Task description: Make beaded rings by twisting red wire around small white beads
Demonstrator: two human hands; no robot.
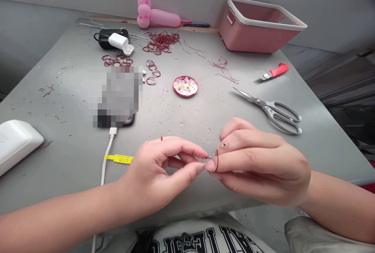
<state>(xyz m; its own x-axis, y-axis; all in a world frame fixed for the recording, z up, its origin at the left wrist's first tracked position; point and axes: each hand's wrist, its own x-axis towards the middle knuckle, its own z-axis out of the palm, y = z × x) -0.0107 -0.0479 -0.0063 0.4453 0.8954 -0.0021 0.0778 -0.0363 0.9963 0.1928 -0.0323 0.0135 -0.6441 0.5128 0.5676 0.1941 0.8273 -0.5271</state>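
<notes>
My left hand [164,167] is closed in a pinch, thumb and index fingertip together on a thin dark red cord [217,160]. A tiny pale piece, perhaps a bead, shows between those fingertips. From the right, the fingertips of my right hand [260,163] pinch the same cord, which curves up in a small loop over them. Both hands meet above the table's near edge. Farther back sits a small red-rimmed lid [186,95] with pale and pink beads [185,85] in it. Finished-looking red cord rings [150,81] lie to its left.
Scissors [260,102] and a red-handled cutter [275,72] lie at right. A pink basket [258,36], pink balloon [164,17] and red cord pile [164,42] are at the back. Left are a blurred phone-like object [121,96] with a white cable [107,155] and an earbud case [118,41].
</notes>
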